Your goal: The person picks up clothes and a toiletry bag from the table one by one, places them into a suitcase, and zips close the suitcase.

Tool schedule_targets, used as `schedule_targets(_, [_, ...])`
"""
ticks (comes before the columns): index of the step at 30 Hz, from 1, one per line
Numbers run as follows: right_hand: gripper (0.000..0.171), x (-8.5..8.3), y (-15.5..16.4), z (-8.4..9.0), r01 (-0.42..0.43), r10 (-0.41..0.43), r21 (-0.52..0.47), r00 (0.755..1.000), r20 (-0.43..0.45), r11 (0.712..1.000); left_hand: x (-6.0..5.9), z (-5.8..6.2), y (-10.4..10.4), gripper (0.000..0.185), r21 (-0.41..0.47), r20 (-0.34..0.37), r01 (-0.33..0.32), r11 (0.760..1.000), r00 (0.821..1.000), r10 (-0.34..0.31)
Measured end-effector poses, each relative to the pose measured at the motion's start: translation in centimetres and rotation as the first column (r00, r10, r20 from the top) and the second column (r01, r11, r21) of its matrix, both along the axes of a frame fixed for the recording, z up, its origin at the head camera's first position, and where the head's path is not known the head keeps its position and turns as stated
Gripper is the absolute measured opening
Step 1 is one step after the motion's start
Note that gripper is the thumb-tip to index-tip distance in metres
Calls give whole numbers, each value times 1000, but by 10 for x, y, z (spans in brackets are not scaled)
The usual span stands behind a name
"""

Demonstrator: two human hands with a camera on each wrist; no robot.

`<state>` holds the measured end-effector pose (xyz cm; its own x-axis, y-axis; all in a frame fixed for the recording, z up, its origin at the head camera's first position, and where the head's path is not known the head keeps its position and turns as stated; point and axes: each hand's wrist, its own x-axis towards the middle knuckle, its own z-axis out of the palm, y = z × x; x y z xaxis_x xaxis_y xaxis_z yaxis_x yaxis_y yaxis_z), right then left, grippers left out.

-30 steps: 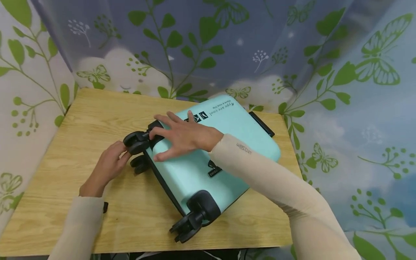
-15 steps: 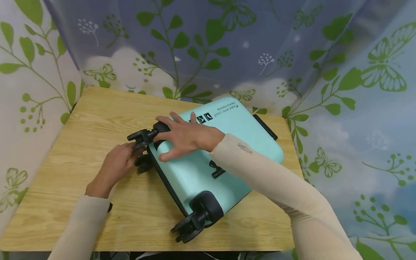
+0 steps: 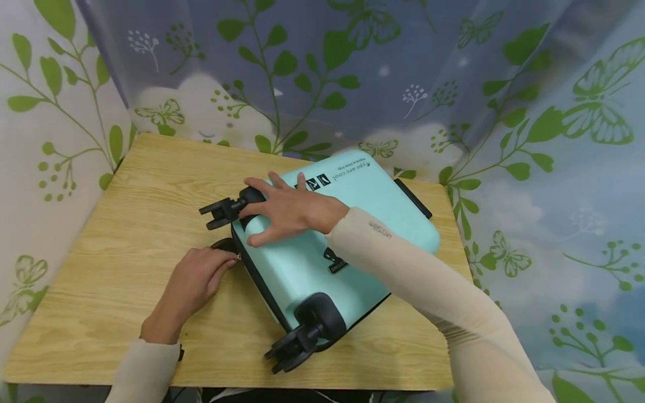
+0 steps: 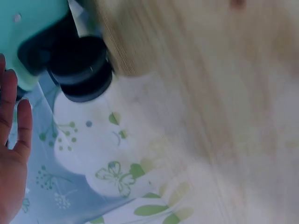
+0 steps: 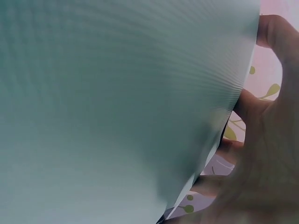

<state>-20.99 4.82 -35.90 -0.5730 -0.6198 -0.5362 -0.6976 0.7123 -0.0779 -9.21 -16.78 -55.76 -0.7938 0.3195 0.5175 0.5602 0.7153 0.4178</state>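
A mint-green suitcase lies on its side on the wooden table, its black wheels toward the left and front. My right hand rests on its shell with fingers spread, beside the upper wheel. The shell fills most of the right wrist view. At the suitcase's dark zipper edge, the thumb and forefinger of my left hand pinch a small shiny zipper pull. Another wheel is partly hidden behind that hand. In the left wrist view, part of my left hand shows near a black wheel.
A third wheel sticks out near the table's front edge. The suitcase's black handle is at its far right end. Patterned curtains stand behind and beside the wooden table.
My left hand has left the upper wheel and moved down and right to the suitcase's zipper edge. That wheel has swivelled. My right hand stays spread on the shell.
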Motion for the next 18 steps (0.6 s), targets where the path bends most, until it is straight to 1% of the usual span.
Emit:
schedule_targets(3, [67,0,-1,0,2,-2,3,1000,0,1000,9,-2,6,17,25,3,32,999,999,-32])
schedule_targets(7, [66,0,-2,0,-2,2,-1,1000,0,1000,19,-3,11,15,30,6,58,998,998,-58])
schedule_targets(12, [66,0,-2,-1,4,-3,-2,1000,13,1000,32,-1,20,16,35,-13,83,996,997,-82])
schedule_targets(14, [66,0,-2,0,5,-5,-8,1000,14,1000,38,-1,24,17,35,-24,108,994,994,-107])
schedule_targets(18, [66,1,-2,0,10,-10,-20,1000,22,1000,49,-2,33,12,42,-42,165,985,986,-163])
